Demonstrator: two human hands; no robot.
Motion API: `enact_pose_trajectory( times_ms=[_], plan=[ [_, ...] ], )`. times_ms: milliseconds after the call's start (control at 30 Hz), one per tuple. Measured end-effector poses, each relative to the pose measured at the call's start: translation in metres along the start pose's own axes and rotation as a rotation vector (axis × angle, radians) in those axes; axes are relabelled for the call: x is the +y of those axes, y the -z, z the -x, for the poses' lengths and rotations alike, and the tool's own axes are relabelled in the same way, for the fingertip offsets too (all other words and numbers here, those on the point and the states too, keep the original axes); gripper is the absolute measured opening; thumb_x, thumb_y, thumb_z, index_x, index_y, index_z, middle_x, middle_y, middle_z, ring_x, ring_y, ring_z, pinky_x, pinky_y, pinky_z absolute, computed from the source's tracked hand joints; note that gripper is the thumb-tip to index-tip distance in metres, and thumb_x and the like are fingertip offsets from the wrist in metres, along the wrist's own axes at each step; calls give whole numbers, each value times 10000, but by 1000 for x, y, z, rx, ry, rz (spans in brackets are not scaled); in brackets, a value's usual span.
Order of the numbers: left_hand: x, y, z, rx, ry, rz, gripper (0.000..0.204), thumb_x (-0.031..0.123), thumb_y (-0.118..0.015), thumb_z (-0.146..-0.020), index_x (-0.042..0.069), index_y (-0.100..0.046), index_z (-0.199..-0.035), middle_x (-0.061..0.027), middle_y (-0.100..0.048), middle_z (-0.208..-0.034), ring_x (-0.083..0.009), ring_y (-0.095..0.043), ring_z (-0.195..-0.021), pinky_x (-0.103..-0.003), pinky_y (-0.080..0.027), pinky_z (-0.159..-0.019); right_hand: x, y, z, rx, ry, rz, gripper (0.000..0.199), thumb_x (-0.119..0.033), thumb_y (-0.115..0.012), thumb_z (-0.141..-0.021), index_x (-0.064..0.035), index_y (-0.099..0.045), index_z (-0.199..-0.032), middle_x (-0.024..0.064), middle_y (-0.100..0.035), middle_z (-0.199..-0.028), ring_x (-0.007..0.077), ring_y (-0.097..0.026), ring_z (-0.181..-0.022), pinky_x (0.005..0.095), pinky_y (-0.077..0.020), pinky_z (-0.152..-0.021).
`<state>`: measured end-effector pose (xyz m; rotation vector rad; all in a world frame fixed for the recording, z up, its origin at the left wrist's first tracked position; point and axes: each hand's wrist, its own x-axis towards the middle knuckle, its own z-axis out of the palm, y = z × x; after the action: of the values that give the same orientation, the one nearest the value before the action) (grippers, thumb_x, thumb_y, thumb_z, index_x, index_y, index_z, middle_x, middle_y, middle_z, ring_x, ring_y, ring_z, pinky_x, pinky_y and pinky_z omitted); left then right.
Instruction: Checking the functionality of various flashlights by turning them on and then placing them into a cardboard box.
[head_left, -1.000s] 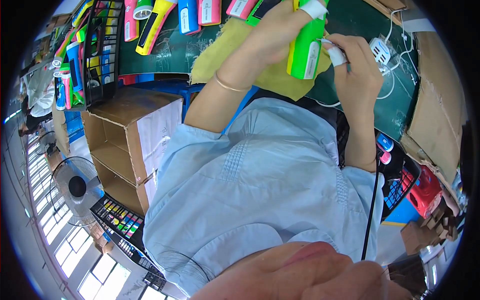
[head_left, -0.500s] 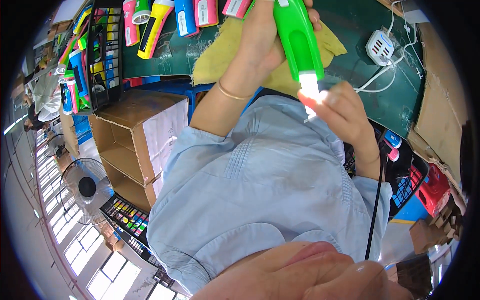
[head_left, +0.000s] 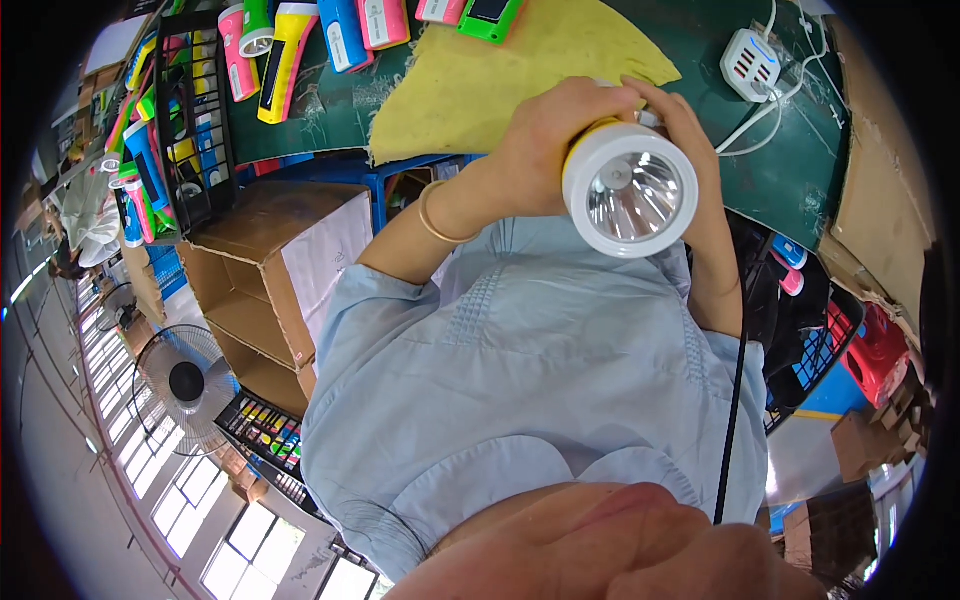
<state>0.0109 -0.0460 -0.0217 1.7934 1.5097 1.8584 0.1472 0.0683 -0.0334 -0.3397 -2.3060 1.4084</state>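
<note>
I hold a flashlight in front of my chest, its white round head and shiny reflector turned straight toward the camera. Only a strip of its yellowish body shows behind the head. My left hand, with a thin bangle on the wrist, is wrapped around the body from the left. My right hand rests on the top and right side of the flashlight, fingers curled over it. Both hands hover above a yellow cloth lying on the green table.
Several coloured flashlights lie along the table's far left, some in a black wire rack. A white power strip with cables sits at the right. An open cardboard box, a floor fan and a red stool stand around.
The flashlight has swung from pointing downward, green body showing, to facing the camera head-on. My right hand moved from under its lit end up onto its side.
</note>
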Motion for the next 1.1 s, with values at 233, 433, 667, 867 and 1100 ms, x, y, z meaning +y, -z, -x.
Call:
enact_pose_trajectory(
  times_ms=[233,433,667,867,1100],
  plan=[
    [8,9,10,-59,208,-264,754,148,-784,-621,13,-365,-1233,-163,-535,-1137,-319,-573,-1002,-370,-482,-811,-10,13,7,120,-95,-346,196,-140,-483,-901,32,-564,-852,57,-560,-772,116,-515,-716,212,-387,-641],
    [14,3,-15,127,524,166,523,172,-674,-729,-29,-407,-1131,-154,-532,-1027,-246,-557,-887,-339,-454,-787,-28,15,2,128,-53,-281,199,-142,-509,-881,33,-549,-794,49,-539,-688,113,-499,-624,213,-375,-566],
    [16,14,-34,-72,541,-47,518,154,-650,-743,-8,-386,-1158,-101,-504,-964,-190,-535,-860,-311,-459,-762,-40,17,-28,124,63,-224,176,-106,-563,-839,40,-559,-740,55,-483,-595,112,-423,-514,232,-315,-472],
    [6,7,-24,-17,584,-134,597,163,-736,-621,-25,-415,-1088,-138,-519,-940,-242,-550,-848,-327,-460,-730,-46,13,-30,115,-59,56,173,-125,-603,-817,26,-562,-741,83,-468,-587,159,-413,-481,270,-321,-455],
    [0,-6,-16,68,549,-223,698,175,-757,-623,-36,-350,-1149,-188,-543,-928,-310,-583,-814,-357,-471,-708,-43,2,-33,182,32,292,172,-152,-602,-819,-16,-563,-721,95,-509,-600,255,-477,-475,330,-357,-444]
  ],
)
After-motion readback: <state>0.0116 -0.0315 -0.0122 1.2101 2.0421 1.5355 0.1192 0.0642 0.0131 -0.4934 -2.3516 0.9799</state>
